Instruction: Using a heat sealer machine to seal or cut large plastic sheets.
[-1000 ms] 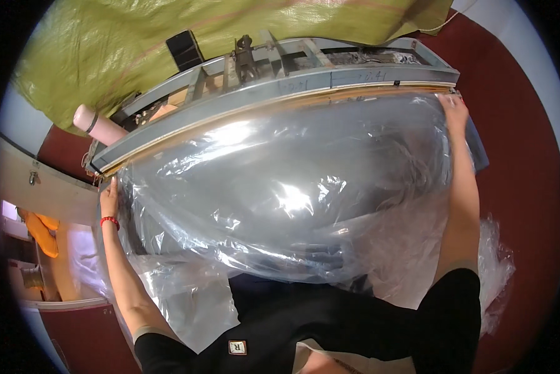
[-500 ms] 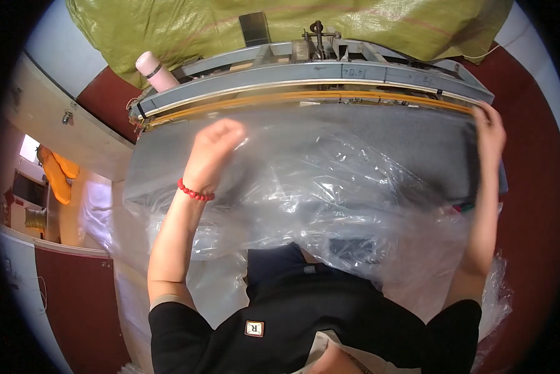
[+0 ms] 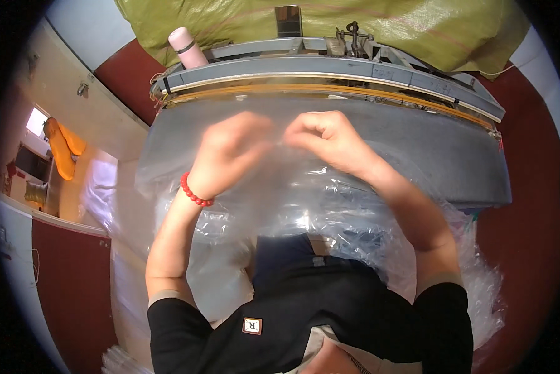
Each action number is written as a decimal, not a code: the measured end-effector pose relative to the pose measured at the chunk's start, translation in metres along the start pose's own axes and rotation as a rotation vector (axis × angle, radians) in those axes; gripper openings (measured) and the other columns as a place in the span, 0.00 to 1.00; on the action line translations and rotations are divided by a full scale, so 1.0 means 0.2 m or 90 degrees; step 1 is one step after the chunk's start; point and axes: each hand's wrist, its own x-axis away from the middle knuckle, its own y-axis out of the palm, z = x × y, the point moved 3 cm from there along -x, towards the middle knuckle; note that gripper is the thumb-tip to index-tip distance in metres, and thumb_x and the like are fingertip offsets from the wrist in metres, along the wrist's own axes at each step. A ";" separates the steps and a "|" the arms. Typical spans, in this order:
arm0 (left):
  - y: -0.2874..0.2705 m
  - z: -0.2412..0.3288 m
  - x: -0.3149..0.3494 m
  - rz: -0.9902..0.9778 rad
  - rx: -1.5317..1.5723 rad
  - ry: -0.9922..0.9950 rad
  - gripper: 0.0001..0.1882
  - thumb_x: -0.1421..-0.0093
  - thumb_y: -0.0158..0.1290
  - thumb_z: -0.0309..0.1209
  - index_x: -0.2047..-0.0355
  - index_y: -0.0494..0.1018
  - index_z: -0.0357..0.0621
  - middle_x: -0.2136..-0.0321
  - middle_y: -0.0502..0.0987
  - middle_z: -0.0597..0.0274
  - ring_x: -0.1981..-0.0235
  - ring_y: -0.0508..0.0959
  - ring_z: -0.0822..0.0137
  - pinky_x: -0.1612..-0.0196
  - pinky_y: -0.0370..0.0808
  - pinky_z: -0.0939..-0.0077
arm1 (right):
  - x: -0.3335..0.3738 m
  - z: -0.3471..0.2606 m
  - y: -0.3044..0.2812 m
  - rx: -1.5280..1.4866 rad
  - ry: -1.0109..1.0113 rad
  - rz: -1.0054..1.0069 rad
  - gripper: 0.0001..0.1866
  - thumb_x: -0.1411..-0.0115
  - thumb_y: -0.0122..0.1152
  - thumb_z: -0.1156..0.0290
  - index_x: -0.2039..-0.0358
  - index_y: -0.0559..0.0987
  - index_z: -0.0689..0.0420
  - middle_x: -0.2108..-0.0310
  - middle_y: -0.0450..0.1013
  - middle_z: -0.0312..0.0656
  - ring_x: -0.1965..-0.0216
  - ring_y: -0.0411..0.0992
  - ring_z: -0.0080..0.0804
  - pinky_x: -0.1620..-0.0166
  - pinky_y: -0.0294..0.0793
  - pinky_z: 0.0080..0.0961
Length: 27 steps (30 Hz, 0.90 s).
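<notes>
Clear plastic film, crinkled and shiny, drapes over the near side of a long grey-topped bench and hangs toward my lap. Above the bench, my two hands are raised close together, a small gap between their fingertips. My left hand, with a red bead bracelet at its wrist, is smeared by motion; its fingers and thumb close on the film. In my right hand the curled fingers meet the thumb, pinching the film. The exact gripped edges are hard to see.
Behind the bench runs a long grey metal frame with an orange strip along it. On it are a pink bottle and a metal clamp. A yellow-green woven sheet covers the back. An open cabinet door stands left.
My right hand has come from the bench's far right corner to the middle, beside my left hand. My left hand has shifted slightly right. The view has turned a little.
</notes>
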 end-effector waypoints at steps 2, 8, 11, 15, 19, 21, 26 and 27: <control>-0.01 0.04 0.02 0.031 -0.240 0.116 0.09 0.56 0.57 0.22 0.72 0.70 0.41 0.83 0.66 0.64 0.83 0.67 0.73 0.80 0.64 0.82 | 0.01 -0.01 0.04 -0.021 -0.001 0.007 0.05 0.48 0.55 0.74 0.71 0.75 0.62 0.77 0.70 0.34 0.74 0.66 0.16 0.71 0.66 0.14; 0.03 0.03 0.07 0.152 -0.400 0.196 0.11 0.63 0.56 0.19 0.81 0.66 0.43 0.84 0.65 0.61 0.83 0.69 0.63 0.82 0.66 0.75 | -0.05 0.08 0.12 -0.243 0.091 0.017 0.07 0.47 0.55 0.71 0.70 0.75 0.62 0.76 0.69 0.31 0.74 0.64 0.15 0.71 0.65 0.14; 0.04 0.05 0.06 0.104 -0.363 0.108 0.07 0.58 0.56 0.20 0.79 0.68 0.39 0.82 0.68 0.61 0.83 0.70 0.66 0.82 0.65 0.78 | -0.09 0.21 0.11 -0.144 0.070 -0.071 0.08 0.47 0.56 0.68 0.71 0.76 0.59 0.73 0.68 0.30 0.73 0.65 0.16 0.70 0.62 0.13; -0.06 -0.09 0.17 -0.172 0.072 -0.078 0.07 0.49 0.53 0.28 0.74 0.71 0.35 0.82 0.70 0.66 0.80 0.67 0.79 0.78 0.64 0.83 | -0.05 0.29 0.04 -0.370 0.058 0.047 0.04 0.46 0.52 0.70 0.71 0.72 0.54 0.69 0.68 0.33 0.71 0.67 0.19 0.71 0.67 0.16; -0.16 -0.39 0.46 -0.298 0.067 -0.211 0.06 0.48 0.51 0.27 0.75 0.71 0.36 0.83 0.70 0.64 0.79 0.67 0.76 0.74 0.65 0.81 | 0.15 0.51 -0.39 -0.231 0.113 0.502 0.08 0.44 0.48 0.71 0.64 0.70 0.54 0.73 0.67 0.31 0.74 0.65 0.17 0.76 0.63 0.13; -0.21 -0.59 0.71 -0.360 -0.092 -0.298 0.06 0.47 0.48 0.28 0.75 0.71 0.38 0.81 0.72 0.58 0.78 0.71 0.72 0.72 0.67 0.78 | 0.37 0.56 -0.68 0.036 0.118 0.596 0.12 0.44 0.49 0.66 0.61 0.70 0.56 0.72 0.66 0.31 0.72 0.64 0.18 0.71 0.64 0.15; -0.70 -1.14 1.25 -0.478 -0.444 -0.638 0.17 0.54 0.50 0.33 0.61 0.72 0.48 0.73 0.76 0.53 0.72 0.75 0.57 0.65 0.71 0.71 | 1.21 0.70 -1.63 0.211 0.128 0.845 0.15 0.42 0.46 0.64 0.60 0.71 0.62 0.64 0.70 0.39 0.61 0.65 0.26 0.56 0.63 0.23; -0.85 -1.16 1.26 -0.407 -0.362 -0.801 0.19 0.55 0.51 0.33 0.60 0.71 0.48 0.73 0.76 0.53 0.72 0.75 0.56 0.65 0.72 0.71 | 1.32 0.64 -1.71 0.471 0.119 0.863 0.15 0.42 0.46 0.66 0.59 0.70 0.63 0.63 0.70 0.40 0.61 0.66 0.26 0.55 0.63 0.23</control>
